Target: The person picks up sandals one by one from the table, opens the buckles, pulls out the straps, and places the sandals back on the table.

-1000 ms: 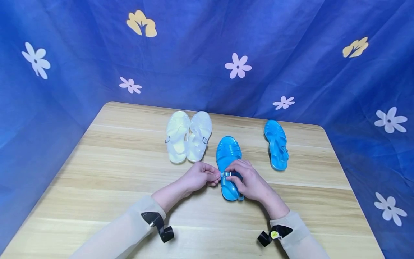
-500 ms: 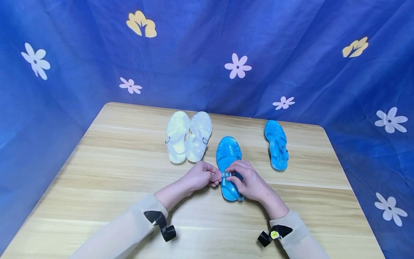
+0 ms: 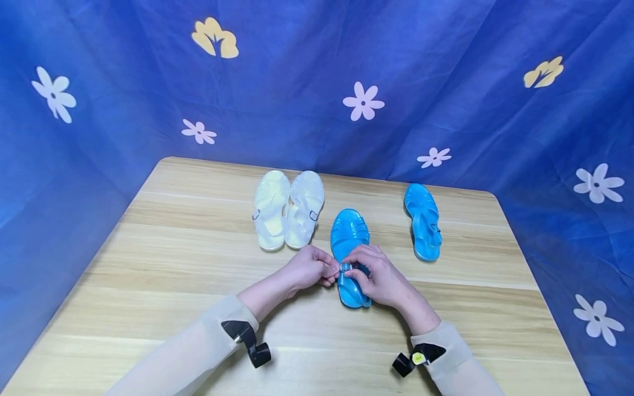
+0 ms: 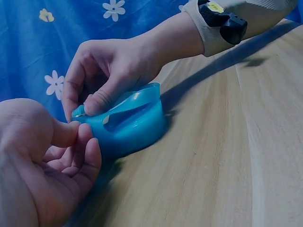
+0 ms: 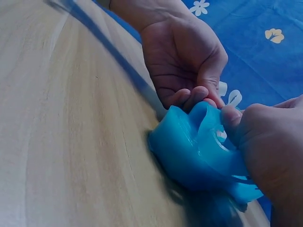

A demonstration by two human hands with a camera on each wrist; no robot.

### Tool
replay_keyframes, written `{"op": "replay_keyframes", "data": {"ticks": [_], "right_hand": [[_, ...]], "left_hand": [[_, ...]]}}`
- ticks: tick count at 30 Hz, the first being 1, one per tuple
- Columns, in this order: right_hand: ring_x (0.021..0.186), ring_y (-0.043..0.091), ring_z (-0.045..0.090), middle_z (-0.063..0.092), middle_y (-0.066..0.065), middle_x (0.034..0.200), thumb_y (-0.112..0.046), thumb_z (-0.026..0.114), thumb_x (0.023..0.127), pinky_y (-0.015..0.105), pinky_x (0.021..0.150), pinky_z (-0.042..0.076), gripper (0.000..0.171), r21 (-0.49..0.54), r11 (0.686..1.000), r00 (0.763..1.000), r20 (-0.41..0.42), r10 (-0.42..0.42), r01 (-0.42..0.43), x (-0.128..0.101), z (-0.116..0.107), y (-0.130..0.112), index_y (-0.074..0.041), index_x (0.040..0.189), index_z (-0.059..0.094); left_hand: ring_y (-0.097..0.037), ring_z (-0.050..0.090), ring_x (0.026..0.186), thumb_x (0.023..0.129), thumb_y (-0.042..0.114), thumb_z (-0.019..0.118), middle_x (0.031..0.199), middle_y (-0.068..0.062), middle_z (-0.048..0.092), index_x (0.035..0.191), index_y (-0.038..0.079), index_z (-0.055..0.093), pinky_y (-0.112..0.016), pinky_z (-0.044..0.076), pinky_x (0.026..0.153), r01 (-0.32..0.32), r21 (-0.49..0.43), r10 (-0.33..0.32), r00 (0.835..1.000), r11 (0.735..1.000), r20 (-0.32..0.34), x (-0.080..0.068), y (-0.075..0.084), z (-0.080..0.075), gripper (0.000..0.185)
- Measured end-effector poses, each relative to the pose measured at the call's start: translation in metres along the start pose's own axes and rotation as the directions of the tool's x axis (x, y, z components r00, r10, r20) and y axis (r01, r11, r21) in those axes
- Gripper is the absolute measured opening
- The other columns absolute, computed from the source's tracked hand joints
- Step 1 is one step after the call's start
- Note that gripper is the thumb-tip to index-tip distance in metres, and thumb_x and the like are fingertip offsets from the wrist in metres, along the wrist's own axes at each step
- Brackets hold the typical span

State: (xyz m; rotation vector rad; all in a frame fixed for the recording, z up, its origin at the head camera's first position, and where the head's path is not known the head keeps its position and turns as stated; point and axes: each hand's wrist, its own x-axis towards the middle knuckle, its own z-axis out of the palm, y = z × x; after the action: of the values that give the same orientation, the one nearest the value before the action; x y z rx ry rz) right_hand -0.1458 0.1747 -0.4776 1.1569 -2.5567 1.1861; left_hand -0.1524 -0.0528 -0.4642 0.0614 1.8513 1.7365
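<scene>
1. Left of centre on the wooden table [image 3: 163, 258], the pair of white sandals [image 3: 289, 208] lies side by side, well clear of your work.
2. Your left hand [image 3: 308, 268] has its fingers curled and pinches the strap end at the buckle [image 3: 345, 267]; from the wrist views the thumb and forefinger meet right at the strap.
3. The blue sandal [image 3: 349, 236] lies flat on the table just ahead of you, toe pointing away, both hands meeting over its ankle strap.
4. Your right hand [image 3: 380, 276] curls round the heel side and pinches the buckle from the other side, steadying the shoe.
5. The step in hand looks like working the strap at the buckle; whether it goes in or comes out is hard to tell, as your fingers hide the pin. The next move calls for a small, firm pull with the right hand holding the shoe down.
6. Further right, the second blue sandal [image 3: 423, 221] lies apart. Nothing crowds your hands; the soft strap slipping from your pinch is the likeliest snag.
</scene>
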Motion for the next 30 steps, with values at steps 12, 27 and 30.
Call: {"op": "replay_keyframes", "data": {"ticks": [12, 27, 30], "right_hand": [[0.104, 0.012, 0.064, 0.070, -0.009, 0.109, -0.012, 0.077, 0.099, 0.044, 0.100, 0.045, 0.018, 0.007, 1.000, 1.000, -0.004, 0.012, -0.012, -0.003, -0.001, 0.003, -0.014, 0.116, 0.075], [0.104, 0.013, 0.065, 0.071, -0.009, 0.110, -0.010, 0.077, 0.098, 0.045, 0.100, 0.046, 0.018, 0.004, 1.000, 1.000, -0.007, 0.017, -0.017, -0.005, 0.000, 0.004, -0.014, 0.116, 0.075], [0.104, 0.013, 0.065, 0.071, -0.009, 0.110, -0.010, 0.077, 0.099, 0.045, 0.100, 0.045, 0.018, 0.013, 1.000, 1.000, -0.005, 0.019, -0.019, -0.006, 0.000, 0.004, -0.014, 0.116, 0.075]], "left_hand": [[-0.016, 0.073, 0.080, 0.100, -0.005, 0.066, 0.090, -0.014, 0.076, 0.111, -0.015, 0.070, -0.034, 0.064, 0.080, 0.008, -0.054, -0.003, 0.996, 0.999, 0.086, -0.003, 0.001, -0.011, 0.016], [-0.013, 0.069, 0.075, 0.101, -0.003, 0.066, 0.085, -0.010, 0.073, 0.108, -0.014, 0.071, -0.028, 0.063, 0.074, 0.012, -0.079, -0.006, 0.997, 0.997, 0.073, -0.004, -0.005, -0.011, 0.014], [-0.012, 0.069, 0.075, 0.102, 0.000, 0.067, 0.084, -0.009, 0.072, 0.107, -0.013, 0.071, -0.027, 0.062, 0.074, 0.027, -0.089, -0.019, 0.997, 0.996, 0.080, -0.004, -0.004, -0.010, 0.014]]}}
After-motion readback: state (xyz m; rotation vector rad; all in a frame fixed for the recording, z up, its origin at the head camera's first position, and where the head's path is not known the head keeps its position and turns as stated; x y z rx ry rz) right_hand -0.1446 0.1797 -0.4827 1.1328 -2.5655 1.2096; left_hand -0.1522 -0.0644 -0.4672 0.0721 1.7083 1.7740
